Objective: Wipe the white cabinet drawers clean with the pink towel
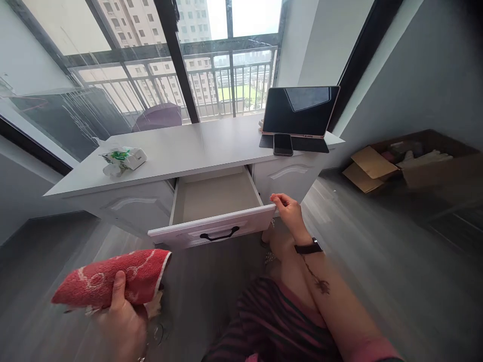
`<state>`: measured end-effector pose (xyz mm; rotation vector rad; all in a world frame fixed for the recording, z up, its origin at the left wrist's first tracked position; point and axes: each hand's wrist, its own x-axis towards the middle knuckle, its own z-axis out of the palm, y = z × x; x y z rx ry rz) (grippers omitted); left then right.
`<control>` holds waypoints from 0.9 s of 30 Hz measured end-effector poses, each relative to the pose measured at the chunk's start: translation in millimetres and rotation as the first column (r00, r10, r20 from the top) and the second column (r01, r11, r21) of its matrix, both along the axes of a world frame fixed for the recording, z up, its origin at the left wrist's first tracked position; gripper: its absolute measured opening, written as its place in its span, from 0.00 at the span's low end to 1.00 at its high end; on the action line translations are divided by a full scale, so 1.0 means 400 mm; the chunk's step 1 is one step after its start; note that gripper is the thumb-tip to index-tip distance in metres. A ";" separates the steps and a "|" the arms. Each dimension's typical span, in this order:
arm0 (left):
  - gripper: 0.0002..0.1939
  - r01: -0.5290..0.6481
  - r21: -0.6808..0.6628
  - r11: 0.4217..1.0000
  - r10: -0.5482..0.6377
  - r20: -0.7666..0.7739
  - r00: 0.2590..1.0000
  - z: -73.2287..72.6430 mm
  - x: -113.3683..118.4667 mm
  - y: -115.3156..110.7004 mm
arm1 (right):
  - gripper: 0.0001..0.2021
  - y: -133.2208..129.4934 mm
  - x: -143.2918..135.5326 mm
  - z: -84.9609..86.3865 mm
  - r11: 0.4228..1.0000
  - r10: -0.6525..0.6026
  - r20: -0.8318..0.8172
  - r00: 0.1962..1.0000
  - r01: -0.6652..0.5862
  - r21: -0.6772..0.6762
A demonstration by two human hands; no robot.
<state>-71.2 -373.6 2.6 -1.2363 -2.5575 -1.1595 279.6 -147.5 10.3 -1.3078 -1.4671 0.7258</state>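
A folded red cloth [109,277] with pale line patterns is in my left hand [123,322], the thumb pressed on top of it, at the lower left. The middle drawer [217,196] of the white desk is pulled out and its inside shows bare. On its front is a black handle [219,234], which neither hand touches. My right hand [287,208] has its fingers pinched at the top right corner of the drawer front. A dark watch is on the right wrist.
On the white desk [196,146] a tissue pack [130,158] lies at the left. A tablet [300,113] on a stand cover and a phone [283,145] are at the right. An open cardboard box [433,171] with things in it sits on the floor at the right. Windows are behind.
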 end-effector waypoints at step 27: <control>0.21 0.597 -0.207 0.775 -0.629 -0.159 0.761 -0.233 0.509 0.403 | 0.30 -0.007 -0.039 -0.032 0.965 -0.037 -0.345 0.938 -0.056 -0.255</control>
